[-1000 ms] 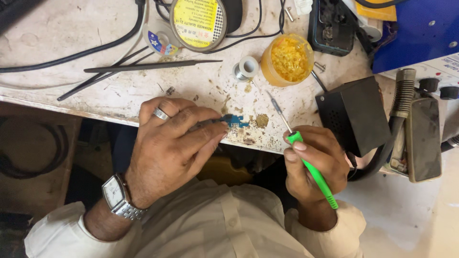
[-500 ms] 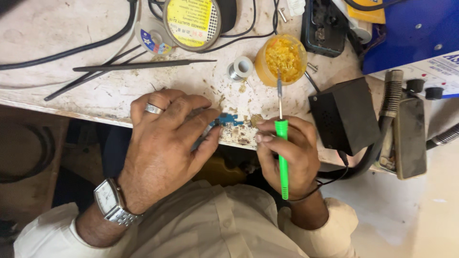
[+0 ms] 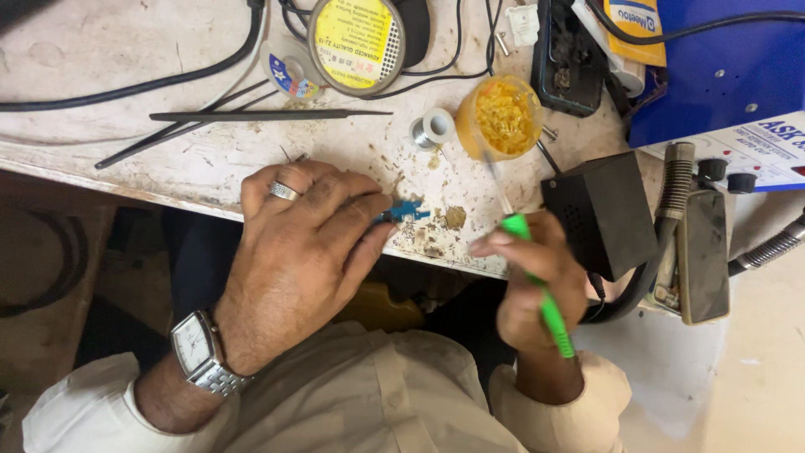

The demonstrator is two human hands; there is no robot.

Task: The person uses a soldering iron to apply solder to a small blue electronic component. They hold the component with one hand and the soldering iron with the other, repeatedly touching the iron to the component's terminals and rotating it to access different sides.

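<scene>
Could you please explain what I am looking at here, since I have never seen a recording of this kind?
The picture comes from a camera worn on a person's head, looking down at their own two bare hands over a worn workbench. The left hand, with a ring and a wristwatch, presses a small blue part against the bench edge. The right hand holds a green-handled tool whose thin tip points towards an open yellow pot. Nearby lie a small solder spool, black tweezers, a round yellow-labelled tin and a black box.

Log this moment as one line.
left hand: pins small blue part on worn white bench | right hand: grips green-handled soldering iron, tip near yellow flux pot
</scene>
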